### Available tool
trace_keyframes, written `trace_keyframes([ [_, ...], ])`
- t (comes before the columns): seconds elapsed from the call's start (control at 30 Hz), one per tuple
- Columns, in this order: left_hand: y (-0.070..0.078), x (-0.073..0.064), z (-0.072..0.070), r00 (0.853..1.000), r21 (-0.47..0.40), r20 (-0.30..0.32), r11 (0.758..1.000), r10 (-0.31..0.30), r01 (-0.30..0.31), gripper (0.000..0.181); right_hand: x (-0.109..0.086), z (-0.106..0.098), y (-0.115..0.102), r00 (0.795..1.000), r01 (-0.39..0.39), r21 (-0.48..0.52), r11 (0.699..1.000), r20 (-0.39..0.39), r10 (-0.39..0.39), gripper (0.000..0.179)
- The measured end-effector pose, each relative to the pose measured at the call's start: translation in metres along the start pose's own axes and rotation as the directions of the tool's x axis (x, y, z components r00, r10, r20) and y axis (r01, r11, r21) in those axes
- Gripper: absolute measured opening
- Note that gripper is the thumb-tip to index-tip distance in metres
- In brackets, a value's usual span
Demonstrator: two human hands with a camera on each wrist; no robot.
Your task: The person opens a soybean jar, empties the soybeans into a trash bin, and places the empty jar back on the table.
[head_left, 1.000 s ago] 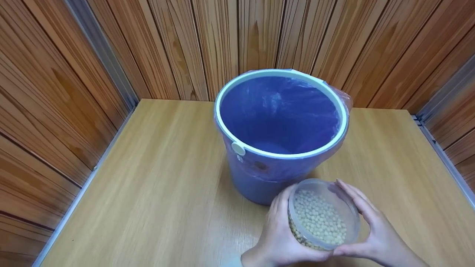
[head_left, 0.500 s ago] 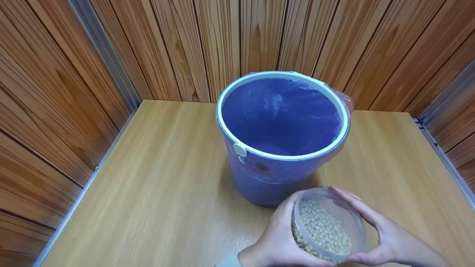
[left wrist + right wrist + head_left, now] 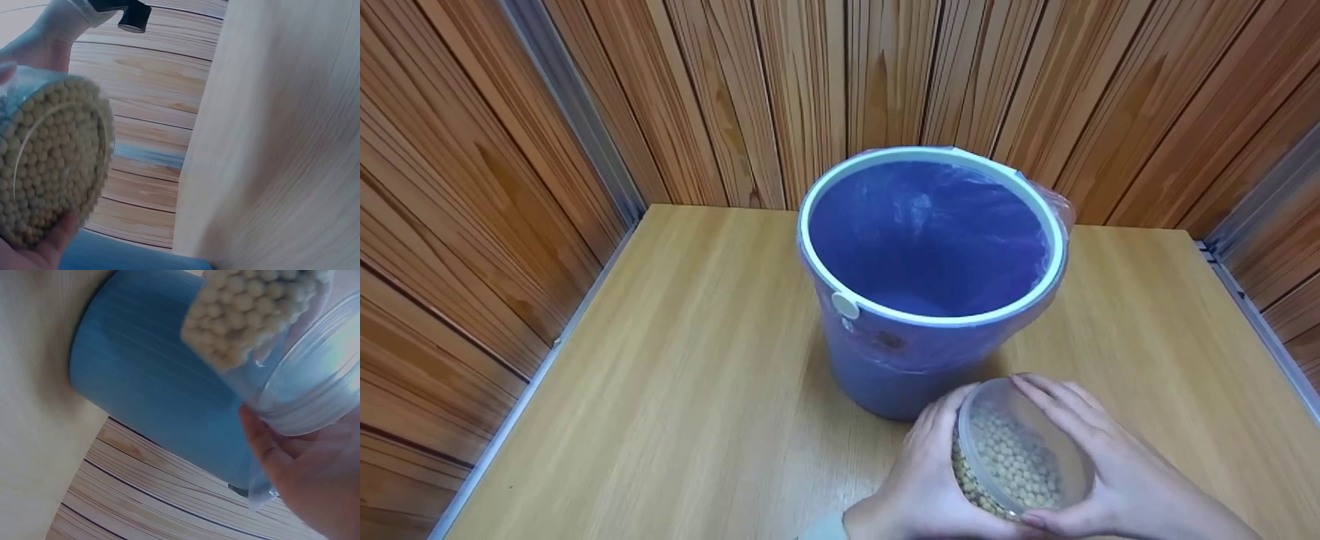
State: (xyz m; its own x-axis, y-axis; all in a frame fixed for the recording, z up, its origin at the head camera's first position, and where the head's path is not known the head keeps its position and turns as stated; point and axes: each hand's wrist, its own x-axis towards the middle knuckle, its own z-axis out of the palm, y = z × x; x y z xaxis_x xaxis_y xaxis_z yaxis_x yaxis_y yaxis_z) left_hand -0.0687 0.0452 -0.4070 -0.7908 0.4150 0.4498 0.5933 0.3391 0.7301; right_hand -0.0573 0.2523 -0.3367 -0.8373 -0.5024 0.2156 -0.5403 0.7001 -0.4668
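Both hands hold a clear plastic jar (image 3: 971, 491) of pale beige, pea-like balls, tilted in the lower right of the head view. My left hand (image 3: 919, 480) grips its side, with a finger (image 3: 59, 233) across the jar's flat base in the left wrist view. Over the translucent lid (image 3: 1061, 442), my right hand (image 3: 1117, 465) spreads its fingers and thumb to grip the edge. The right wrist view shows that lid's ringed rim (image 3: 306, 416) with fingertips at it. Just beyond the hands stands a blue-purple bucket (image 3: 877, 386).
The bucket's white rim (image 3: 915, 319) holds a thin purple bag (image 3: 930, 202), bunched outside at the right. Beneath lies a light wooden table (image 3: 697, 360). Wood-panelled walls (image 3: 817, 90) enclose it at the back and sides, with metal strips along the edges.
The jar and both hands first shift slightly right and down. Since then my right hand has moved left over the lid, and its thumb has slid left along the near edge.
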Motion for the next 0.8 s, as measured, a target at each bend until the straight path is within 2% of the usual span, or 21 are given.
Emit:
trace_keyframes([
  [0.07,0.000,0.001,-0.003,0.999,-0.058,0.044,0.998,-0.028,0.030,0.119,0.002,0.001,0.003,0.996,0.088,0.022,0.996,-0.033,-0.087,0.110],
  [0.17,-0.001,0.003,-0.007,0.994,-0.134,0.092,0.989,-0.053,0.065,0.117,0.007,0.002,0.008,0.974,0.215,0.070,0.974,-0.087,-0.209,0.111],
  [0.23,-0.002,0.004,-0.008,0.993,-0.200,0.109,0.977,-0.047,0.068,0.117,0.010,0.004,0.011,0.949,0.302,0.118,0.946,-0.129,-0.287,0.110],
  [0.33,-0.004,0.006,-0.011,0.993,-0.293,0.119,0.955,-0.019,0.054,0.117,0.013,0.005,0.014,0.930,0.361,0.188,0.913,-0.138,-0.340,0.108],
  [0.43,-0.005,0.008,-0.013,0.992,-0.373,0.125,0.928,0.024,0.024,0.116,0.015,0.006,0.016,0.919,0.394,0.250,0.884,-0.142,-0.369,0.106],
  [0.53,-0.005,0.007,-0.015,0.990,-0.433,0.139,0.900,0.027,0.037,0.116,0.016,0.006,0.016,0.896,0.442,0.308,0.843,-0.187,-0.402,0.101],
  [0.67,-0.005,0.005,-0.019,0.993,-0.442,0.117,0.896,0.026,0.028,0.116,0.017,0.004,0.016,0.877,0.475,0.344,0.810,-0.256,-0.406,0.095],
  [0.8,-0.004,0.003,-0.026,0.995,-0.444,0.091,0.896,0.037,0.007,0.116,0.015,0.002,0.019,0.889,0.442,0.346,0.828,-0.292,-0.352,0.094],
])
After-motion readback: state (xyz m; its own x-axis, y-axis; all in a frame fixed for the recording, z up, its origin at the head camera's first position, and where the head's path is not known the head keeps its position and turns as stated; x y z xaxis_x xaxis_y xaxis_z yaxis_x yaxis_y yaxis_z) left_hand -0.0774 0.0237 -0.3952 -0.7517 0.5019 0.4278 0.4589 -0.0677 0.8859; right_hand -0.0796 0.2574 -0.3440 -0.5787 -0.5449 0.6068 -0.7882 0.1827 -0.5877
